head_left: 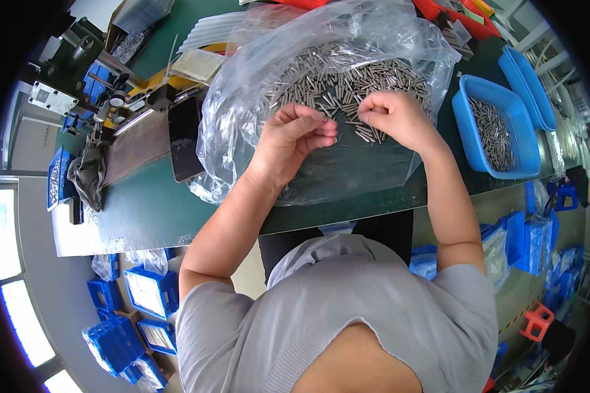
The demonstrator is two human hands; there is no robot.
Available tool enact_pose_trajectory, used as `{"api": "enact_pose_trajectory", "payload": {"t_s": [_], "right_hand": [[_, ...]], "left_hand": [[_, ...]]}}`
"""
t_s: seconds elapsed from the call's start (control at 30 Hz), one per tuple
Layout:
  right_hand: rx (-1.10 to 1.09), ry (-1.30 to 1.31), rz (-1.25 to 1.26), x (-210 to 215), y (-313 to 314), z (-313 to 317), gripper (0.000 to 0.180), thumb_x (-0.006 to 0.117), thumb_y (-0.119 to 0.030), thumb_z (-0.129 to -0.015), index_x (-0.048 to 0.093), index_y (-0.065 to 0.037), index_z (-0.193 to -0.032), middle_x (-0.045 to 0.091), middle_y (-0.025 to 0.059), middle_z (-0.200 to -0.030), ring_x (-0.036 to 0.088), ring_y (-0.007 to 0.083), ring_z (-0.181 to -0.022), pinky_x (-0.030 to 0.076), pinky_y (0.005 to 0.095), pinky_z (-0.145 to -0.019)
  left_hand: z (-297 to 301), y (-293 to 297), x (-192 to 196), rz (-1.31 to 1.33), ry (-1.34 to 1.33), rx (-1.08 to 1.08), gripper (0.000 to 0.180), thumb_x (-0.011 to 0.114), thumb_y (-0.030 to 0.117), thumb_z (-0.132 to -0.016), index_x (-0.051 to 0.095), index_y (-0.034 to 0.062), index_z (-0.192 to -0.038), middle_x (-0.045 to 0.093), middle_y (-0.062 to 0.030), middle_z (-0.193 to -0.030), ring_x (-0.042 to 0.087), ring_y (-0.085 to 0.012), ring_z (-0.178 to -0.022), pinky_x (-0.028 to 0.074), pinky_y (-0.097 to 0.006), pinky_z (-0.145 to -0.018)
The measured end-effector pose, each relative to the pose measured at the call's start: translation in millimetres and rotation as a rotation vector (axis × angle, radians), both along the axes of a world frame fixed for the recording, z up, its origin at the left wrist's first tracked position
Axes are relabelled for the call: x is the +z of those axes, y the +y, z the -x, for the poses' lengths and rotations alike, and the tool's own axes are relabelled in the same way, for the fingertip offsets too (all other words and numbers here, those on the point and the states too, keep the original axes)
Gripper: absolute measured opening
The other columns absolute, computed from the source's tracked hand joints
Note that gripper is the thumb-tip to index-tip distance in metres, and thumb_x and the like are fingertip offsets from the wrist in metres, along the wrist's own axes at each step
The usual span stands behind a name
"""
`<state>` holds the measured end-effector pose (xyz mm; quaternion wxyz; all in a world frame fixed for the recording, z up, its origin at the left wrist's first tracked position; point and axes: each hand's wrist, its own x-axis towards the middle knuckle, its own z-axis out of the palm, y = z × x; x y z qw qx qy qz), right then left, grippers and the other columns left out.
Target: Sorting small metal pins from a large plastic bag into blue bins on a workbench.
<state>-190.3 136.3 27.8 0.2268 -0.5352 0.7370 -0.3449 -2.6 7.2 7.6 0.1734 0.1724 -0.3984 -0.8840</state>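
Green bench [137, 219] was pretty loaded: clear plastic bag [233, 124] spread across it with a big pile of slim metal pins [390, 77] on top, long axes pointing every which way. Left hand [294, 134] and right hand [403, 118] hung over the pile's near edge, just apart, each grip pinched closed at the fingertips; couldn't tell if either had a pin. More pins sat jumbled in the blue plastic basket [526, 147] off right.

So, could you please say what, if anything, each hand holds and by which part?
I cannot tell: left hand and right hand are pinched near metal pins, any hold unclear.
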Motion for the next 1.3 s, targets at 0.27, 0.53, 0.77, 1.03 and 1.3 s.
{"api": "enact_pose_trajectory", "payload": {"t_s": [0.27, 0.53, 0.77, 1.03, 1.3], "right_hand": [[0.086, 0.42, -0.001, -8.5, -2.0, -15.5, 0.012, 0.066, -0.019, -0.073, 0.063, -0.009, -0.08, 0.061, 0.0057, -0.081, 0.061, 0.0265, -0.075, 0.048, 0.0381, -0.064], [0.067, 0.239, 0.213, -10.1, -4.7, -15.2, 0.011, 0.061, -0.013, -0.083, 0.058, -0.002, -0.084, 0.059, 0.0085, -0.076, 0.058, 0.0222, -0.068, 0.044, 0.0327, -0.062], [0.046, -0.156, 0.262, 2.4, -5.4, -22.0, 0.016, 0.063, -0.017, -0.084, 0.06, -0.001, -0.085, 0.058, 0.0052, -0.066, 0.051, 0.0109, -0.058, 0.041, 0.0259, -0.055], [0.083, -0.17, 0.257, 6.1, -4.4, -25.3, 0.013, 0.06, -0.014, -0.086, 0.059, -0.001, -0.086, 0.055, -0.0004, -0.071, 0.048, 0.0052, -0.065, 0.04, 0.0215, -0.06], [0.174, -0.431, 0.232, -7.2, -9.1, -28.8, 0.017, 0.061, -0.016, -0.086, 0.06, 0.0, -0.084, 0.062, 0.0038, -0.073, 0.056, 0.0085, -0.066, 0.045, 0.0246, -0.062]], "left_hand": [[0.4, 0.2, -0.7, 0.015, 0.004, -0.004, 0.007, 0.055, 0.007, -0.087, 0.058, 0.0008, -0.089, 0.065, -0.0167, -0.086, 0.065, -0.0233, -0.078, 0.054, -0.032, -0.072], [1.9, 0.1, -2.0, 0.032, -0.013, -0.002, 0.006, 0.054, 0.003, -0.087, 0.054, -0.0021, -0.09, 0.064, -0.0166, -0.086, 0.064, -0.0225, -0.078, 0.055, -0.032, -0.071], [2.4, 3.4, -3.5, 0.066, -0.013, -0.109, 0.008, 0.051, 0.006, -0.09, 0.053, -0.0004, -0.093, 0.063, -0.0142, -0.088, 0.063, -0.0206, -0.08, 0.054, -0.031, -0.073], [2.0, 4.9, -2.0, 0.103, -0.015, -0.149, 0.006, 0.052, 0.005, -0.089, 0.052, -0.0007, -0.093, 0.063, -0.0145, -0.088, 0.063, -0.0214, -0.08, 0.054, -0.031, -0.074], [3.5, 4.9, -5.7, 0.078, 0.007, -0.119, 0.006, 0.052, 0.005, -0.089, 0.054, -0.0007, -0.09, 0.064, -0.0151, -0.086, 0.064, -0.0226, -0.081, 0.055, -0.032, -0.073]]}}
